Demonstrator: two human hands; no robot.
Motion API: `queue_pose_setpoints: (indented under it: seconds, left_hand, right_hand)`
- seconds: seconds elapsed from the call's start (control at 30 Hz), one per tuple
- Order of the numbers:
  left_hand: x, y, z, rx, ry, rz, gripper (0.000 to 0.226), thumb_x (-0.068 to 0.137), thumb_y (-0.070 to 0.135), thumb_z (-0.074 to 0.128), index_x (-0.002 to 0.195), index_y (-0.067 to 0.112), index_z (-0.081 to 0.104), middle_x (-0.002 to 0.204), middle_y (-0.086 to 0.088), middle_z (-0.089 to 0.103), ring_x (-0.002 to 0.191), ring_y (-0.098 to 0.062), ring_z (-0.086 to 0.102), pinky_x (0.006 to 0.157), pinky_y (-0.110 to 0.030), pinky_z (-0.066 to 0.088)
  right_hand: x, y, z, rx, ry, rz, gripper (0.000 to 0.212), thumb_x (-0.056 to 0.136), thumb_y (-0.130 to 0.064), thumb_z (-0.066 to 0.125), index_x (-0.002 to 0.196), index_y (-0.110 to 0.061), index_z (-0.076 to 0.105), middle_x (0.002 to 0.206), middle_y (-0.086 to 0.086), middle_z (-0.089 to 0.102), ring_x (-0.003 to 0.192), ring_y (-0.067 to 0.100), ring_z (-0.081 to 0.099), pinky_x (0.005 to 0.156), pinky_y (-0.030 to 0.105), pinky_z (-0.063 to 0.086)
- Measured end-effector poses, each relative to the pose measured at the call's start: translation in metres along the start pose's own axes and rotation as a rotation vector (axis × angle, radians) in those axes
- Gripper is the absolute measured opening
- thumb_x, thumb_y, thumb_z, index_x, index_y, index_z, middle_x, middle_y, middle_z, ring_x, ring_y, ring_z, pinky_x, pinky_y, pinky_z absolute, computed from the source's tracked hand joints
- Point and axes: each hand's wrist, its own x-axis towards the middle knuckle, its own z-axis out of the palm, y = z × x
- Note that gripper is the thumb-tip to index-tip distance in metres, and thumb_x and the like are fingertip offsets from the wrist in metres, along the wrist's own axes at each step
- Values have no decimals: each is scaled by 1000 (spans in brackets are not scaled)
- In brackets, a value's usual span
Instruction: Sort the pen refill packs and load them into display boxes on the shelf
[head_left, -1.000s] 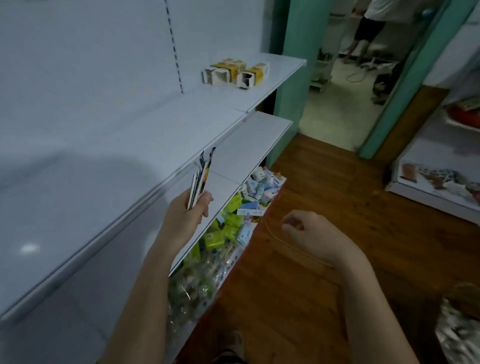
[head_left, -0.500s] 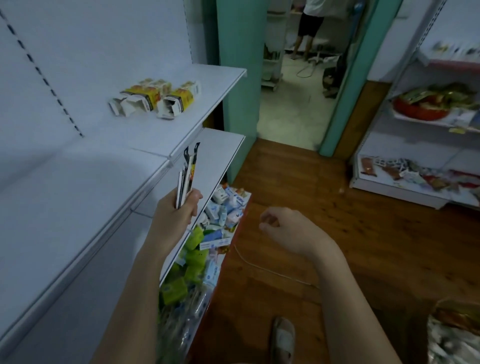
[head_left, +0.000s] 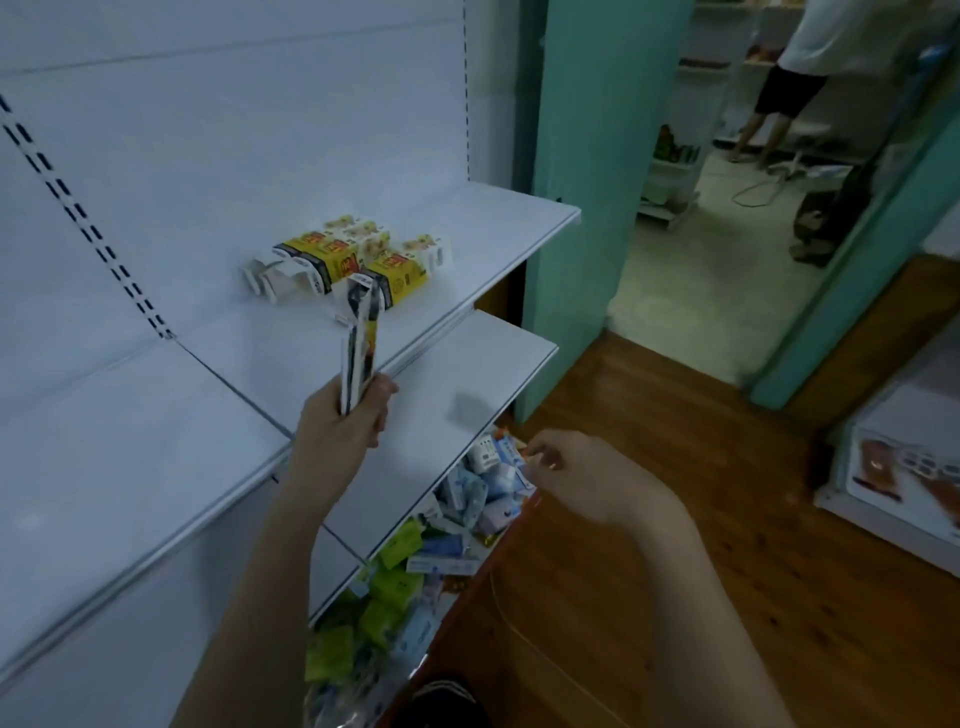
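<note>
The left hand (head_left: 340, 431), fingers clamped on thin flat refill packs (head_left: 358, 343), has come nearer the yellow cardboard display boxes (head_left: 353, 260) on the white shelf (head_left: 493, 244), ready for loading, while the right hand (head_left: 582, 478) hangs loosely curled and holds nothing.

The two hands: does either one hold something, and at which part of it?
The left hand grips a few pen refill packs by their lower ends, upper ends pointing up. The right hand holds nothing, fingers loosely curled.

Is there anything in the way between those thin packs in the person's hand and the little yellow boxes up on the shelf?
Nothing visible is. The left hand grips the slim black-and-white refill packs upright, their tips just before the open-ended yellow and white cardboard display boxes. Only bare white metal shelf lies between. The right hand hangs lower, off to the side.
</note>
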Motion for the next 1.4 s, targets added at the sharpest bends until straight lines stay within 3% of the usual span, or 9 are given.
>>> queue_pose_setpoints:
  seconds: [0.13, 0.3, 0.4, 0.5, 0.73, 0.9, 1.1, 1.23, 1.4]
  left_hand:
    - [59, -4, 6, -56, 74, 100, 20, 103, 20, 49, 90, 10, 59, 51, 3, 46, 48, -17, 44, 55, -38, 48]
    - [130, -3, -1, -193, 262, 129, 12, 103, 17, 48, 93, 15, 53, 60, -2, 37, 51, -19, 29, 48, -29, 28]
    - [162, -4, -16, -182, 500, 131, 9, 101, 22, 53, 94, 25, 57, 58, 9, 45, 48, -12, 37, 46, -24, 32]
    - [179, -16, -31, -93, 710, 33, 21, 94, 29, 60, 75, 26, 52, 62, 3, 47, 57, -15, 42, 56, -30, 36]
    - [196, -42, -29, -22, 818, -227, 36, 99, 37, 52, 76, 10, 46, 64, -12, 41, 47, -14, 35, 41, -18, 30]
    - [206, -29, -35, -91, 1122, -198, 49, 100, 45, 47, 66, 12, 58, 73, -4, 65, 65, -12, 58, 63, -25, 45]
    - [219, -23, -22, -116, 1365, -82, 22, 102, 37, 46, 88, 22, 56, 63, 0, 66, 58, -10, 63, 55, -23, 50]
    - [234, -21, -20, -121, 1465, -89, 17, 100, 31, 53, 104, 14, 53, 63, 1, 67, 56, -12, 65, 54, -28, 53]
    - [242, -16, -22, -64, 1497, -126, 16, 95, 30, 62, 92, 15, 57, 66, -2, 66, 55, -16, 65, 55, -32, 55]
  right_hand:
    - [75, -2, -18, 2, -26, -65, 26, 98, -38, 52, 118, -24, 60, 102, 1, 67, 88, 19, 65, 82, 41, 55]
    - [163, -26, -48, -22, -67, -150, 32, 98, -42, 51, 126, -27, 56, 115, -3, 60, 88, 17, 62, 73, 30, 50]
    - [213, -56, -58, -34, 51, -279, 26, 100, -42, 48, 118, -28, 59, 112, -8, 61, 89, 13, 59, 81, 36, 52]
    - [241, -92, -53, 44, -16, -420, 19, 101, -37, 47, 111, -29, 62, 104, -13, 61, 87, 8, 59, 79, 33, 53]
    - [311, -158, -48, 241, -95, -859, 13, 98, -21, 57, 100, -23, 70, 85, -11, 68, 76, 9, 62, 66, 23, 50]
    - [366, -180, -56, 218, -156, -903, 16, 97, -23, 57, 107, -28, 68, 97, -18, 65, 89, -2, 58, 79, 25, 52]
    - [418, -182, -63, 73, -177, -966, 18, 94, -23, 62, 110, -30, 65, 107, -17, 58, 101, 1, 52, 86, 27, 47]
    - [431, -195, -62, -59, -213, -970, 33, 91, -25, 66, 123, -31, 60, 123, -13, 54, 119, 10, 46, 100, 35, 43]
    - [431, -197, -56, -250, -227, -988, 55, 84, -37, 72, 135, -34, 52, 131, -12, 49, 132, 19, 34, 110, 44, 32]
